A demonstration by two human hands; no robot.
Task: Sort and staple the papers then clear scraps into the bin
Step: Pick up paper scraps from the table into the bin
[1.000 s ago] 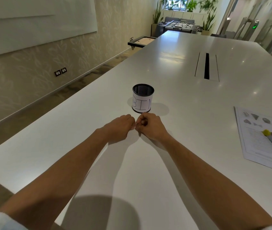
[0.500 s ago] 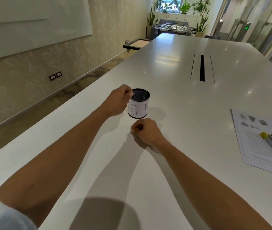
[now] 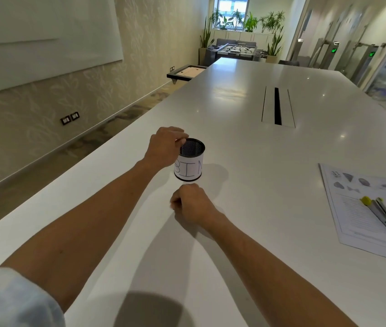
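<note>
Noted a pale sleeve at the lower left corner, cut off by the frame edge. Followed the bare forearm up to the left hand, raised at the near-left rim of the bin, fingertips drawn narrowly together over the opening. Could not tell whether any scrap sat between them, too small to make out. Found the bin standing upright on the white table, left of centre, long axis vertical, black mesh mouth pointing straight up, white paper label facing the camera. Read "BIN" on it, with the B partly hidden behind the left hand and the N curving out of sight round the side. Could not see anything inside through the dark mesh. Found the right hand just in front of the bin, resting on the table, curled into a loose fist, knuckles up, apart from the bin; could not make out anything within the closed fingers. Noted a dark cable slot farther back, running away along the table. Saw the papers lying flat well to the right, printed with grey shapes and lines of text too blurred to read, the far corner cut off by the right frame edge. Found the stapler lying on top of them, long axis diagonal, yellow end pointing up and left, metal end down and right.
</note>
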